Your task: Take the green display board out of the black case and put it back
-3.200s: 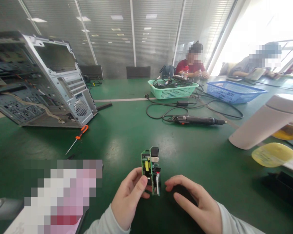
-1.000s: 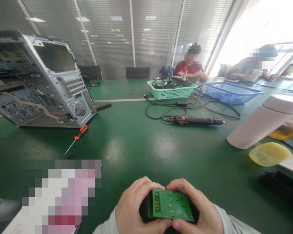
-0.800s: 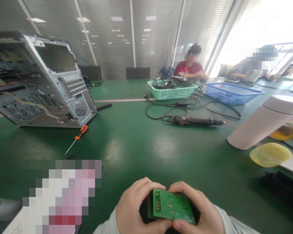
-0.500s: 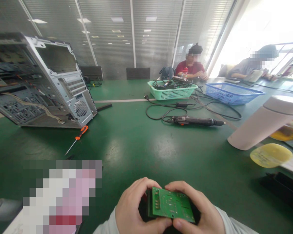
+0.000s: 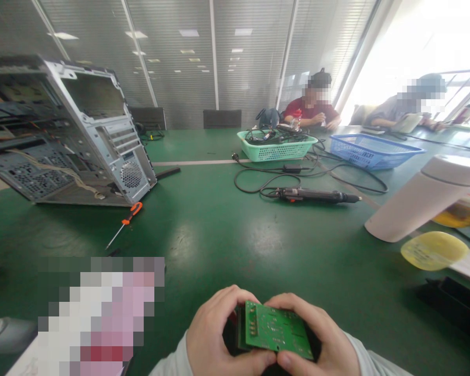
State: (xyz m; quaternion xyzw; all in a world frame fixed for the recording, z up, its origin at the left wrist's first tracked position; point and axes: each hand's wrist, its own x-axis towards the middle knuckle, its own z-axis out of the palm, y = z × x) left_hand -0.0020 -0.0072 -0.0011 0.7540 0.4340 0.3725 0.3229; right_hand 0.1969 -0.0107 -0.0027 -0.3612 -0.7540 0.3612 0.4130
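left hand (image 5: 219, 331), right hand (image 5: 323, 334) grip circuit board (image 5: 274, 330) over green workbench (image 5: 219, 235).

An electronics workshop in an office-like room is shown. A green-topped table (image 5: 203, 232) is covered with an opened computer tower case (image 5: 82, 130), an electric screwdriver (image 5: 317, 195), a circuit board (image 5: 276, 330), and a green basket (image 5: 276, 152) of cables, with glass partitions (image 5: 250, 62) behind.

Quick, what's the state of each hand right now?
Left hand: closed, holding the circuit board.
Right hand: closed, holding the same circuit board.
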